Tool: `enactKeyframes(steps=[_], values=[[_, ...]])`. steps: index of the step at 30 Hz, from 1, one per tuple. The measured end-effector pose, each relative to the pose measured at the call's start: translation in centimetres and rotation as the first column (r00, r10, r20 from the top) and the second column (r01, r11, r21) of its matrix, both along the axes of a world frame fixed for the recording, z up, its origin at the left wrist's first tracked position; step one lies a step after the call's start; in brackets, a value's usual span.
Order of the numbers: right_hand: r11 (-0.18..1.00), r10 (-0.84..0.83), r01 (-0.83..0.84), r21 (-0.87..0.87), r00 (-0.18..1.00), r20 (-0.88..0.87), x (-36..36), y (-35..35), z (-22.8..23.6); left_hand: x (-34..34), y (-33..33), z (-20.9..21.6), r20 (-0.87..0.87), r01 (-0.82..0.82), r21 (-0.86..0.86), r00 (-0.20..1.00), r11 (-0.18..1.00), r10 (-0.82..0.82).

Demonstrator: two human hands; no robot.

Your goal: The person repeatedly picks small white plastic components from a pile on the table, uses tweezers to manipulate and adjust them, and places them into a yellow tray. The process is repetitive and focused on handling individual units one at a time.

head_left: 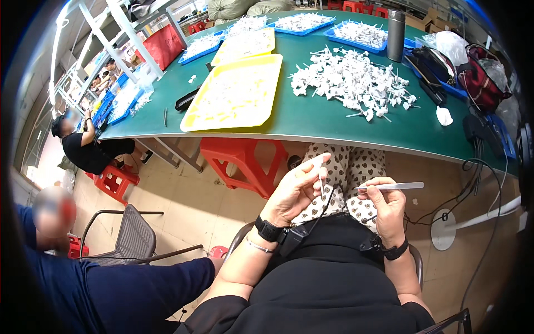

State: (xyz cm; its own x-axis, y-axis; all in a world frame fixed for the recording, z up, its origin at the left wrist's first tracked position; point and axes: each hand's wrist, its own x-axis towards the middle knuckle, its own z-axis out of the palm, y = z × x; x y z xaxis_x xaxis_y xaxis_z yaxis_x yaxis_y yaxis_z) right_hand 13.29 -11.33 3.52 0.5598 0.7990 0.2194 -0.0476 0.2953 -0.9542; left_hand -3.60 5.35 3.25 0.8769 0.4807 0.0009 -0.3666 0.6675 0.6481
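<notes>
Over my lap, my left hand pinches a small white plastic piece with a thin stem between thumb and fingers. To its right, my right hand is closed on pale metal tweezers, whose narrow tip points left toward my left hand. A gap shows between the tip and the white piece. Beyond my hands, on the green table, lies a big heap of similar white stemmed pieces. Left of the heap, a yellow tray holds more small white pieces.
Blue trays of white pieces line the far side, near a grey flask. Bags and cables crowd the right. A red stool stands under the table edge. One person sits close at left, another farther off.
</notes>
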Motion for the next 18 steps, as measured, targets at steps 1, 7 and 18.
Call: enactKeyframes(steps=[1, 7, 18], values=[[1.0, 0.002, -0.002, 0.003, 1.0, -0.003, 0.0, 0.0, 0.0, 0.0, -0.2, 0.1, 0.0, 0.01, 0.004, 1.0, 1.0, -0.01], [1.0, -0.008, 0.008, -0.011, 1.0, -0.01, -0.1, 0.0, 0.2, -0.2, -0.6, 0.7, -0.007, 0.046, 0.008, 0.999, 0.999, -0.046], [1.0, 0.001, -0.001, -0.01, 1.0, 0.01, -0.1, 0.1, 0.0, -2.3, 2.6, 5.5, -0.025, -0.279, 0.524, 0.939, 0.805, 0.342]])
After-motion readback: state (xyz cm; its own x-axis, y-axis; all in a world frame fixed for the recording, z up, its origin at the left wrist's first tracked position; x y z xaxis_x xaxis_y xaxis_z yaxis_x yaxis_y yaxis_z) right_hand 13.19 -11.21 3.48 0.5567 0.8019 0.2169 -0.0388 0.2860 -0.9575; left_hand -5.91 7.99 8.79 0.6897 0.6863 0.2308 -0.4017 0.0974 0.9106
